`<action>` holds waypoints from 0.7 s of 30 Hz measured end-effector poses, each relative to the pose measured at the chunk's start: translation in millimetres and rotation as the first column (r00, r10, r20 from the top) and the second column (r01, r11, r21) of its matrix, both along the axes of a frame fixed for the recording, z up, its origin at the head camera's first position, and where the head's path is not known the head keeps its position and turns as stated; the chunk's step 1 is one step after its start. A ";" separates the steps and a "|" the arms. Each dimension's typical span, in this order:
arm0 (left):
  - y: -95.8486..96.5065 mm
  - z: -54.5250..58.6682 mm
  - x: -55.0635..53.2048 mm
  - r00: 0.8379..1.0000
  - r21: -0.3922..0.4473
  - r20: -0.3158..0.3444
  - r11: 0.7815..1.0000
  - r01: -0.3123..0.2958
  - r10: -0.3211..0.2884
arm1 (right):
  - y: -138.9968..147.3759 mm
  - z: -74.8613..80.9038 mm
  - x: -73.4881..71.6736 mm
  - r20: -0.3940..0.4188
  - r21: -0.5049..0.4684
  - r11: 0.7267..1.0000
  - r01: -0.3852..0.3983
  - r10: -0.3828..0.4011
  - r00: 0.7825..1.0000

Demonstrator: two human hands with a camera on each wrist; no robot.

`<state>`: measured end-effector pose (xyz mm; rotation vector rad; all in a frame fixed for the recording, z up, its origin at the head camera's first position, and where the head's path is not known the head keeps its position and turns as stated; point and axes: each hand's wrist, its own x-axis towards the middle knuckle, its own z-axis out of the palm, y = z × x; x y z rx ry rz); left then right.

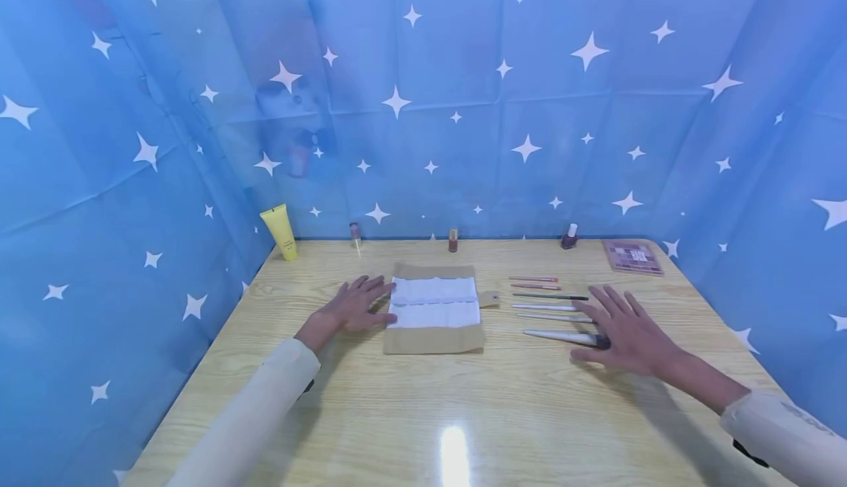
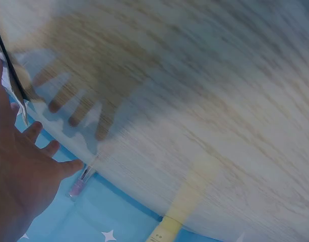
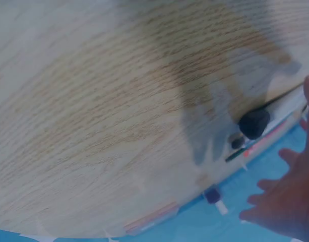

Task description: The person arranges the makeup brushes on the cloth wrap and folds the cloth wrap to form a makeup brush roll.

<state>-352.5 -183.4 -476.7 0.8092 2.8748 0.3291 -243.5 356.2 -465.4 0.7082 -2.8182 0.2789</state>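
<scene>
An unfolded tan brush roll (image 1: 433, 340) with a white inside and a snap tab at its right lies mid-table. My left hand (image 1: 354, 304) is at its left edge, fingers spread and holding nothing; whether the fingertips touch the cloth I cannot tell. To the right of the roll, several makeup brushes lie in a column, handles mostly pointing left. The nearest is a thick brush (image 1: 559, 335) with a pale handle and dark bristles. Over the bristle ends, my right hand (image 1: 625, 336) spreads its fingers, gripping nothing and partly hiding the brush heads.
Along the back edge stand a yellow squeeze tube (image 1: 281, 232), a slim pinkish tube (image 1: 355, 233), a small brown-red bottle (image 1: 453, 240) and a dark nail polish bottle (image 1: 569, 237). An eyeshadow palette (image 1: 632, 257) lies at the back right. Blue star-patterned curtains surround the wooden table (image 1: 370, 413).
</scene>
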 end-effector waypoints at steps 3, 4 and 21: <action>1.0 -0.1 0.1 1.000 0.014 0.013 1.000 0.003 -0.004 | -0.9 1.3 2.7 -0.015 0.000 1.000 -0.011 0.011 1.000; 1.4 -0.2 0.0 1.000 0.016 0.018 1.000 0.003 -0.003 | -0.8 1.3 3.2 -0.020 0.000 1.000 -0.015 0.015 1.000; 7.6 -0.1 -0.6 0.998 0.000 0.056 1.000 -0.010 0.010 | 4.8 1.6 3.9 -0.001 -0.012 0.994 -0.105 0.105 0.994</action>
